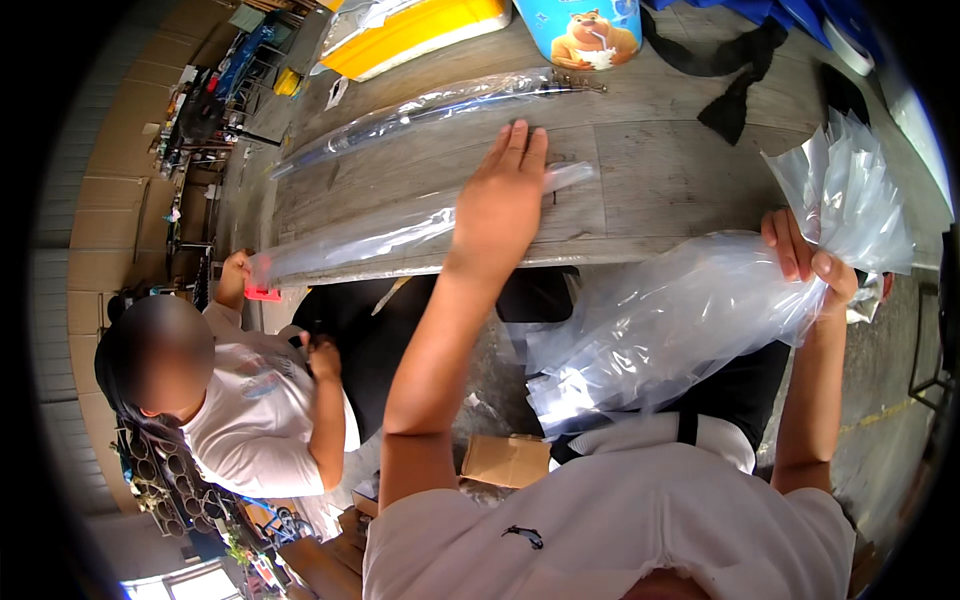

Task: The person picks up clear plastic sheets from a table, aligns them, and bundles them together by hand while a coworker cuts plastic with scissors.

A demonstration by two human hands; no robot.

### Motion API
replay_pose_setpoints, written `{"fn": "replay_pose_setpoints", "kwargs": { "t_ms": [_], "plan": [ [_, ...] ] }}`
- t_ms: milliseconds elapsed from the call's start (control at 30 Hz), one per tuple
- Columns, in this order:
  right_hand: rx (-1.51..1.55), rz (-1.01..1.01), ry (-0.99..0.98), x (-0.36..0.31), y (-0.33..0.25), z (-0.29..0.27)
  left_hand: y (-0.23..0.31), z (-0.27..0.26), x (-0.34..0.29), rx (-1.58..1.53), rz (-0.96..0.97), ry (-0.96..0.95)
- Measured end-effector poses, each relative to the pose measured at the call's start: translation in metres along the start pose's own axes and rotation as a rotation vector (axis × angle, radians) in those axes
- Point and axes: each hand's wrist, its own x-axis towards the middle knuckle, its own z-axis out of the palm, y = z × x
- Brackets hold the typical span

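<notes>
My left hand [500, 205] lies palm down, fingers stretched out, on the right end of a long clear plastic sleeve [385, 235] on the table. Beyond it, a fishing rod [420, 112] rests on the tabletop inside another clear sleeve, its metal rings bunched at the right end. At the right, my right hand [812, 262] is closed round the gathered neck of a bundle of clear plastic bags [650, 320]. The bundle hangs over my lap, and its upper part fans out above the hand.
A co-worker [260, 390] sits at the left, one hand [237, 268] at the sleeve's far end. The grey wooden table [660, 175] carries a yellow box [420, 40], a blue bucket [585, 35] with a cartoon bear, and black straps [735, 75]. A cardboard box [505, 460] stands below.
</notes>
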Motion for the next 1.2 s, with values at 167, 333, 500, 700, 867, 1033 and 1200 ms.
{"fn": "replay_pose_setpoints", "kwargs": {
  "t_ms": [167,333,500,700,867,1033,1200],
  "plan": [
    [0.012,-0.001,-0.034,-0.002,0.001,-0.006,-0.004,-0.007,-0.003,0.000,0.042,-0.068],
    [-0.007,0.011,-0.039,-0.001,-0.002,-0.002,-0.002,-0.005,-0.002,0.034,0.049,-0.072],
    [-0.037,0.003,-0.039,0.000,-0.001,0.000,-0.004,-0.004,-0.003,0.041,0.058,-0.061],
    [-0.066,0.015,-0.039,-0.004,0.003,-0.005,-0.005,0.000,-0.003,0.017,0.053,-0.033],
    [-0.215,0.086,0.092,-0.014,0.004,0.008,0.042,-0.024,0.005,-0.775,-0.265,-0.051],
    [-0.141,0.264,0.174,-0.016,0.008,0.063,0.132,-0.064,0.009,-1.055,-0.262,-0.098],
    [0.064,0.193,0.003,-0.012,0.019,0.055,0.143,-0.071,0.017,-0.334,0.010,0.059]
  ]
}}
